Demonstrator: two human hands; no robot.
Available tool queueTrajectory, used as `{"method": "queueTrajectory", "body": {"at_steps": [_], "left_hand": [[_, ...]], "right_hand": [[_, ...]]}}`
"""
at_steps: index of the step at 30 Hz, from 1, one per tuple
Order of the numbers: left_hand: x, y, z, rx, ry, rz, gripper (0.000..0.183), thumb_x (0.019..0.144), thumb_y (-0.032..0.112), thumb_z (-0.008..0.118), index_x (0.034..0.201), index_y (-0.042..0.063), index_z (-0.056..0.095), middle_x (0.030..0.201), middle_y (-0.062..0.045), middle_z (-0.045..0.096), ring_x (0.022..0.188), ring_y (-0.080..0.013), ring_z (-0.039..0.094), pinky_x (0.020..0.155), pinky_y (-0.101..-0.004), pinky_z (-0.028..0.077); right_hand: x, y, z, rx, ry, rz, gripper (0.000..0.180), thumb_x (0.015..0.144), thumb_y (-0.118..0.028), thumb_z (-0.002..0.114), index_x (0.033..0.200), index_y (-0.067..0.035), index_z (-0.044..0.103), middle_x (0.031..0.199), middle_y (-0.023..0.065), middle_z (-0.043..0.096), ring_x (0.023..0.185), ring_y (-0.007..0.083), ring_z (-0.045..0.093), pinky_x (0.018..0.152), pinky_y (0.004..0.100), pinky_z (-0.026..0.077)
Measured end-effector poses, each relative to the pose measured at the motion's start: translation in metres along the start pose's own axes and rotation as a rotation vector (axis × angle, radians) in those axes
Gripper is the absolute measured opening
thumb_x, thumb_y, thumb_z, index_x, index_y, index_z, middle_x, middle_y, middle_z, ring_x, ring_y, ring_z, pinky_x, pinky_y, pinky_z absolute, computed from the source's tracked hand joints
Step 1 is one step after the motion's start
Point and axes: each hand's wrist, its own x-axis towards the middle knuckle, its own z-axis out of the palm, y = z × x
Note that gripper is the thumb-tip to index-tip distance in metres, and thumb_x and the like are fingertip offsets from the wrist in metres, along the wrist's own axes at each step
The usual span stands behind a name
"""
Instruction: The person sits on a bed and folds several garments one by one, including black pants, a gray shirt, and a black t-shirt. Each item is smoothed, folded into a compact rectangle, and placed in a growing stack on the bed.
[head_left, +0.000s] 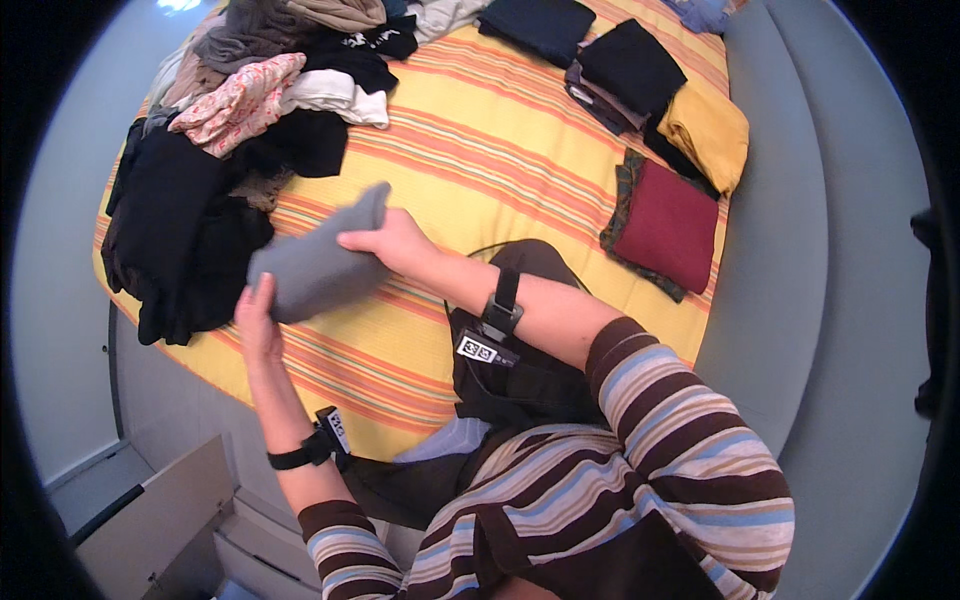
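A folded grey cloth garment (322, 262) is held up between both hands over the bed, its surface slightly blurred. My left hand (260, 319) grips its lower left edge, with the thumb on top. At its upper right end, my right hand (394, 244) pinches the fabric, thumb on the near face and the other fingers hidden behind. A heap of black clothes (180, 225) lies just beyond the left hand. Under the garment spreads a yellow bedspread (480, 187) with orange stripes.
Unfolded clothes, among them a red-and-white patterned garment (240, 101) and a white one (330, 90), pile up at upper left. Along the right edge lie folded stacks: maroon (667, 225), mustard (705, 135), black (634, 64) and dark blue (536, 26). An open drawer (262, 547) is below left.
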Motion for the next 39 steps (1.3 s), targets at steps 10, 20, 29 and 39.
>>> {"method": "queueTrajectory", "body": {"at_steps": [10,20,29,39], "left_hand": [[-0.046,-0.103,-0.015,0.603,0.248,-0.315,0.05,0.083,0.034,0.067,0.103,-0.011,0.061,0.094,-0.014,0.065,0.087,-0.0199,0.06,0.078,-0.0326,0.046],[-0.046,-0.085,-0.014,0.951,0.444,-0.15,0.035,0.081,0.033,0.065,0.088,-0.001,0.064,0.077,-0.015,0.064,0.072,-0.0284,0.061,0.069,-0.0369,0.047],[-0.065,-0.067,0.046,1.29,-0.213,0.773,0.044,0.081,0.021,0.059,0.121,0.005,0.051,0.137,-0.013,0.042,0.125,-0.0308,0.041,0.106,-0.0488,0.027],[-0.013,-0.118,0.024,1.465,-0.117,0.398,0.071,0.082,0.05,0.054,0.142,0.017,0.031,0.151,-0.011,0.019,0.137,-0.0309,0.021,0.107,-0.0593,0.014]], "right_hand": [[-0.029,0.09,-0.004,-0.611,0.023,0.575,0.045,0.071,-0.039,0.07,0.103,-0.007,0.065,0.093,0.0151,0.067,0.088,0.0274,0.064,0.078,0.0346,0.049],[-0.009,0.117,-0.039,-0.476,0.158,0.407,0.046,0.076,-0.043,0.066,0.068,0.002,0.062,0.067,0.0171,0.064,0.063,0.0256,0.063,0.06,0.0367,0.047],[-0.038,0.052,0.006,-1.305,-0.67,-0.856,0.048,0.077,-0.031,0.065,0.115,-0.005,0.054,0.127,0.0136,0.048,0.123,0.0285,0.041,0.104,0.0466,0.028],[0.016,0.104,-0.01,-1.423,-0.619,-0.611,0.07,0.083,-0.051,0.053,0.14,-0.016,0.032,0.146,0.0144,0.026,0.134,0.0323,0.025,0.106,0.0546,0.02]]}}
